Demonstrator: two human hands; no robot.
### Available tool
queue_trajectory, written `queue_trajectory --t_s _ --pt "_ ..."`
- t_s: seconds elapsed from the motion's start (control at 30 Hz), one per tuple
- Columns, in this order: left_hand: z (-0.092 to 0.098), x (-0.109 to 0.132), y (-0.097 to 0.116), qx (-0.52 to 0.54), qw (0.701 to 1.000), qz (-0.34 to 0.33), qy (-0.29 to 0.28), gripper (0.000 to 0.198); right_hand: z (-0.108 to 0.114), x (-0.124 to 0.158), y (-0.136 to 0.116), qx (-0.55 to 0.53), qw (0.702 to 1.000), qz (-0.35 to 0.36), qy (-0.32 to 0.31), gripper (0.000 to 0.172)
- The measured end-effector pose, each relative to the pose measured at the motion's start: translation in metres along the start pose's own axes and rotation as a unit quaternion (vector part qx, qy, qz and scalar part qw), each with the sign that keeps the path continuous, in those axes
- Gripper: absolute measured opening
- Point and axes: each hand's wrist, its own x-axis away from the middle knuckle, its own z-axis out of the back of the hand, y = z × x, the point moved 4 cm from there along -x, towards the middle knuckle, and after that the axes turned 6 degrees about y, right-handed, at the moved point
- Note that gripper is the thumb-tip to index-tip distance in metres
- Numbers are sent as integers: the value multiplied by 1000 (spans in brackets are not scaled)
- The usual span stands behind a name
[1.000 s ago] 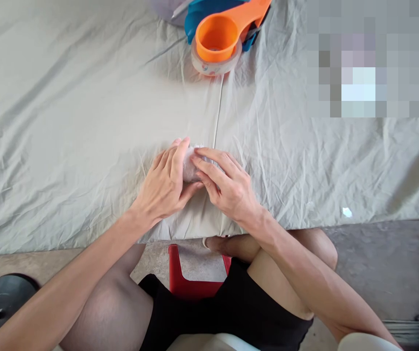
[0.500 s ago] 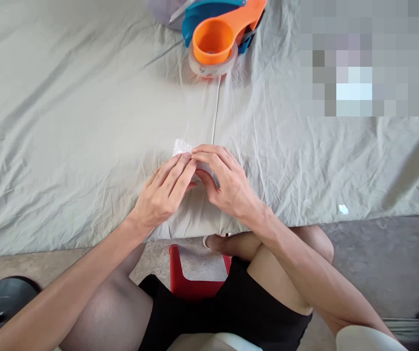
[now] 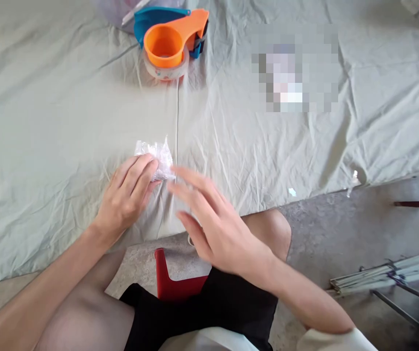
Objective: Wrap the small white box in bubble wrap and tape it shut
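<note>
Toward the left of centre, the left hand [image 3: 129, 195] lies palm down on the sheet-covered counter [image 3: 48, 122]. Its fingers [image 3: 142, 170] are extended rather than clenched, and their tips rest on the near edge of a small crumpled clear plastic packet [image 3: 154, 155]. The packet lies flat on the grey-green sheet just left of a straight seam [image 3: 177, 112] that runs up the frame; whether the thumb also grips the packet cannot be told. At upper centre, well apart from the packet, stands an orange and blue tape dispenser [image 3: 169, 41] over a roll of clear tape [image 3: 165, 72], with a pale purple object [image 3: 112, 7] cropped by the top edge behind it. At lower centre a red stool [image 3: 167, 285] shows between the person's bare knees. Right of the packet, the right hand [image 3: 213, 229] is blurred and released, its fingers [image 3: 189, 180] spread and holding nothing; it hangs over the near edge of the counter, its fingertips near the packet but apart from it. Further right, two small white scraps [image 3: 292, 192] lie on the sheet close to its edge. At lower right, a bundle of pale rods [image 3: 385, 275] rests on the grey floor [image 3: 341, 229].
</note>
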Motion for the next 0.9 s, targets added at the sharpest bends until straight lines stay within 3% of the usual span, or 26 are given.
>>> queue_trajectory --t_s 0.07,0.13,0.17,0.2,0.23,0.3,0.37,0.47,0.6,0.9 --pt "0 -1 -1 -5 1000 -13 0 72 9 43 -10 -48 998 17 28 51" --pt "0 -1 -3 -7 1000 -23 15 75 18 89 -3 -57 991 -16 120 53" --pt "-1 0 -4 -5 999 -29 24 76 23 112 7 -82 976 -71 187 44" --pt "-1 1 -4 -2 999 -33 32 75 28 137 25 -121 934 -202 269 29" --pt "-2 2 -6 3 999 -33 36 74 32 164 43 -156 855 -334 365 16" --pt "-4 6 -9 23 999 -20 32 72 35 201 66 -176 760 -443 442 6" --pt "-6 11 -13 63 998 16 8 72 39 224 81 -178 710 -488 475 16" --pt "-9 19 -20 109 990 86 -42 66 44 238 98 -185 668 -532 486 37" --pt "-11 23 -24 105 985 122 -62 64 48 231 112 -192 667 -546 469 54" --pt "-14 27 -27 136 976 151 -77 74 54 211 98 -110 752 -483 435 51"
